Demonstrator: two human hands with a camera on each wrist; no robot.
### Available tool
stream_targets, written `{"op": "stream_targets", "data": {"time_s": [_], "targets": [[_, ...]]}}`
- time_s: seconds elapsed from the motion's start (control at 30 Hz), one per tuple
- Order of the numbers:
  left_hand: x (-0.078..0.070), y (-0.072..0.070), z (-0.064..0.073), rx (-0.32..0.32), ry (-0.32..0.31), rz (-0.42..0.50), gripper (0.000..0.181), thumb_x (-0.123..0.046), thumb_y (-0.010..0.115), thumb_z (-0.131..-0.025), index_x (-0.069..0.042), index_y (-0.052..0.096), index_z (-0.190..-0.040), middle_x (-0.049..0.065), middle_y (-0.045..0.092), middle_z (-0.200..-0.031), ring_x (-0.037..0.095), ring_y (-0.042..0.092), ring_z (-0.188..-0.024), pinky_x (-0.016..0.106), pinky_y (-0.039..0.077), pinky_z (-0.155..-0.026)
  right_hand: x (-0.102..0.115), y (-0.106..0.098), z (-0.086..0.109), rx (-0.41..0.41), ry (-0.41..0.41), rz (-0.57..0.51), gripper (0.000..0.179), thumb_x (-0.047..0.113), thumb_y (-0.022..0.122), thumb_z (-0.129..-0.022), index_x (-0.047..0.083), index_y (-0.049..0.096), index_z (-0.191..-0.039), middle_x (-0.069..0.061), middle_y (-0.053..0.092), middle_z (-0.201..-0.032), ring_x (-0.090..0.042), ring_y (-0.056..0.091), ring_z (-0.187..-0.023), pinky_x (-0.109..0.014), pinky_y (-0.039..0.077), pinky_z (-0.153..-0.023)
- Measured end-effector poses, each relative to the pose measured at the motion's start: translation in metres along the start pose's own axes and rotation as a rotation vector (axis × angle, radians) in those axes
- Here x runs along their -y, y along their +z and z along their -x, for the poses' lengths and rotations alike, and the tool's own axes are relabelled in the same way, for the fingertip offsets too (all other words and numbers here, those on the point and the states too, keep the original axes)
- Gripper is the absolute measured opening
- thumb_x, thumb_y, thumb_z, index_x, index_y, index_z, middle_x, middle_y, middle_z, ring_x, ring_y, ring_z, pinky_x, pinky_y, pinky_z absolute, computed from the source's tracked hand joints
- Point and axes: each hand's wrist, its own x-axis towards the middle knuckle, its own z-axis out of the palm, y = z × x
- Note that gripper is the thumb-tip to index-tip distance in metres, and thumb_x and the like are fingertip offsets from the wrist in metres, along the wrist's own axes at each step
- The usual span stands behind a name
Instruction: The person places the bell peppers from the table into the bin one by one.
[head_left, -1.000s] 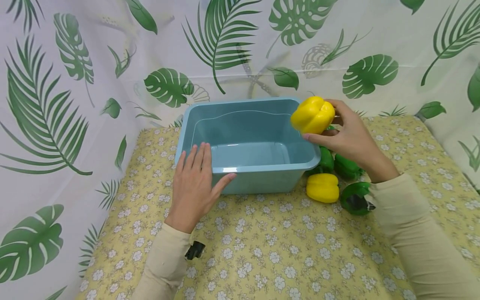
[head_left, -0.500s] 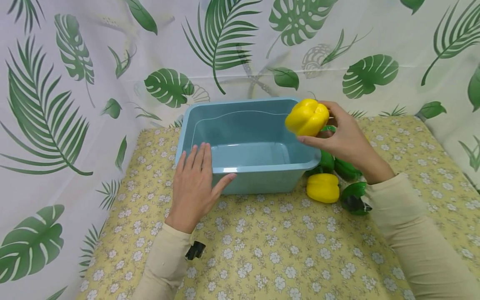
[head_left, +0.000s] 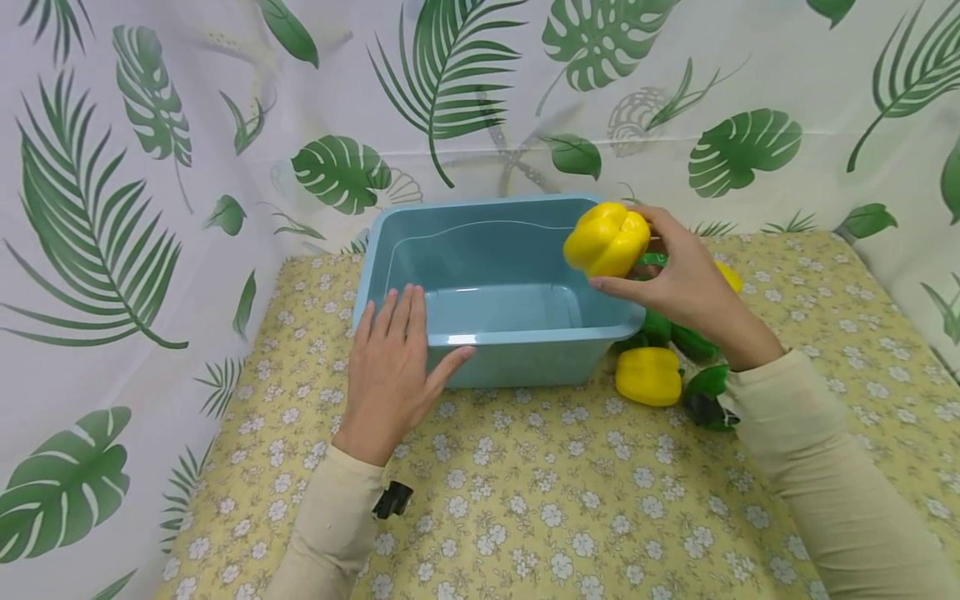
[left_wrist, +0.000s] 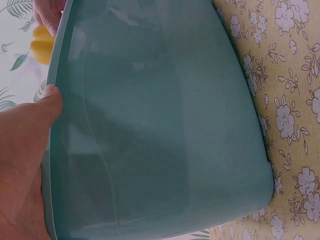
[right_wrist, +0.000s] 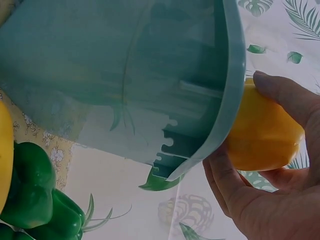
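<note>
A yellow bell pepper [head_left: 606, 240] is held by my right hand [head_left: 678, 271] above the right end of a blue plastic tub [head_left: 525, 338]. Thumb and fingers curl round the pepper's sides, as the right wrist view also shows with the pepper [right_wrist: 265, 130] beside the tub's rim. My left hand [head_left: 390, 375] lies on the tub's front rim at the left, its fingers straight and pointing inward, the thumb along the outer edge. In the left wrist view the left hand [left_wrist: 25, 150] touches the rim. Nothing lies on the visible part of the tub's floor.
Right of the tub, a second yellow bell pepper [head_left: 649, 377] lies by several green bell peppers [head_left: 693, 342]. Another yellow piece [head_left: 729, 277] shows partly behind my right hand. A floral cloth [head_left: 510, 500] covers the table, and a leaf-print sheet [head_left: 480, 100] hangs behind.
My right hand has moved a little left and down with the yellow bell pepper, further over the tub. The left hand stays on the rim.
</note>
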Motion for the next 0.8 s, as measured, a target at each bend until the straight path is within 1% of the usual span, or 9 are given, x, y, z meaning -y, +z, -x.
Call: {"op": "stream_targets", "data": {"time_s": [0.2, 0.43, 0.67, 0.8], "targets": [[-0.0004, -0.0003, 0.0006, 0.003, -0.005, -0.004, 0.094, -0.072, 0.038, -0.087, 0.001, 0.029, -0.147, 0.019, 0.041, -0.144, 0.034, 0.035, -0.135, 0.047, 0.022, -0.114, 0.002, 0.0027, -0.0003, 0.013, 0.005, 0.003, 0.082, 0.027, 0.081, -0.076, 0.018, 0.036, -0.144, -0.002, 0.049, -0.128, -0.015, 0.051, -0.102, -0.018, 0.052, -0.077], [-0.0006, -0.0008, 0.0003, 0.014, -0.009, 0.001, 0.094, -0.072, 0.038, -0.087, 0.001, 0.029, -0.147, 0.019, 0.041, -0.144, 0.032, 0.033, -0.136, 0.047, 0.02, -0.114, 0.0013, 0.0052, -0.0005, 0.015, -0.009, 0.002, 0.081, 0.026, 0.081, -0.075, 0.015, 0.037, -0.142, -0.002, 0.049, -0.126, -0.016, 0.052, -0.101, -0.023, 0.053, -0.078], [-0.0011, -0.0007, -0.0003, 0.009, -0.008, 0.003, 0.095, -0.072, 0.038, -0.087, 0.001, 0.03, -0.147, 0.019, 0.041, -0.144, 0.033, 0.035, -0.135, 0.047, 0.021, -0.114, 0.0006, 0.0067, -0.0001, 0.015, -0.031, 0.017, 0.08, 0.025, 0.081, -0.075, 0.014, 0.038, -0.141, -0.002, 0.051, -0.126, -0.017, 0.053, -0.102, -0.019, 0.052, -0.077], [-0.0012, -0.0005, -0.0006, 0.013, -0.008, 0.004, 0.095, -0.072, 0.038, -0.087, 0.001, 0.03, -0.147, 0.019, 0.041, -0.144, 0.032, 0.034, -0.136, 0.047, 0.02, -0.114, 0.0004, 0.0077, -0.0005, 0.021, -0.031, 0.024, 0.079, 0.026, 0.082, -0.075, 0.015, 0.039, -0.14, -0.002, 0.052, -0.125, -0.017, 0.054, -0.101, -0.019, 0.052, -0.076]]}}
